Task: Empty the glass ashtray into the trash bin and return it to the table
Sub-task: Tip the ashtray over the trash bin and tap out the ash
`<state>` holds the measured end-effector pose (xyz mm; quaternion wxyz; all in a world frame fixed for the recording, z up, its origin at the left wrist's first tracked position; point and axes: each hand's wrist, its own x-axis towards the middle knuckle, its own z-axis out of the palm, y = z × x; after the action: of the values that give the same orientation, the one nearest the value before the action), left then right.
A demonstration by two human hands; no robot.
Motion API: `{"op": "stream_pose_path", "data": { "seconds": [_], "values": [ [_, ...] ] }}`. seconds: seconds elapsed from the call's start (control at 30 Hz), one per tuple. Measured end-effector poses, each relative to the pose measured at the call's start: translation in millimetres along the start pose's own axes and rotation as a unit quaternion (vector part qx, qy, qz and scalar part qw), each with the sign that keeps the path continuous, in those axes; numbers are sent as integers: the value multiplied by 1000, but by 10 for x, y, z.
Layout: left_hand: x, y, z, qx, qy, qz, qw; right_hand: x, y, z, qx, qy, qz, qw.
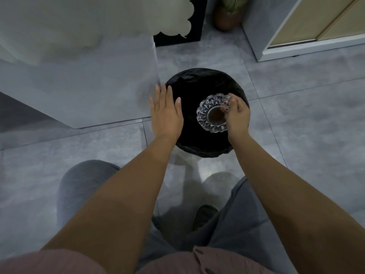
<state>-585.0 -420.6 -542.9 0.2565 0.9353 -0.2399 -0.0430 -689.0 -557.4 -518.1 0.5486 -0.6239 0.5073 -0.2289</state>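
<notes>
The cut-glass ashtray (212,113) hangs over the mouth of the round trash bin (205,80), which is lined with a black bag and stands on the grey tiled floor. My right hand (237,115) grips the ashtray by its right rim, and the dish is tipped so its brownish centre faces me. My left hand (166,113) is flat, fingers spread, palm down over the bin's left rim and holds nothing. The inside of the bin is too dark to see.
A grey table slab (79,88) juts in from the left, its corner beside the bin. A black panel (181,36) and a brown plant pot (227,18) stand behind. A white cabinet (308,36) is at the upper right. My legs and one shoe show below.
</notes>
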Motion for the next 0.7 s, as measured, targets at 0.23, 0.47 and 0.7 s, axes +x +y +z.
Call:
{"op": "stream_pose_path", "data": {
  "seconds": [0.23,0.47,0.7],
  "values": [
    [8,-100,90,-57,25,-49,997,71,46,-22,-78,-12,-33,996],
    [-5,-126,114,-89,35,-61,994,63,-70,14,-163,5,-157,974],
    [-5,-138,127,-81,40,-47,995,135,-36,45,-257,36,-177,949]
  ]
}}
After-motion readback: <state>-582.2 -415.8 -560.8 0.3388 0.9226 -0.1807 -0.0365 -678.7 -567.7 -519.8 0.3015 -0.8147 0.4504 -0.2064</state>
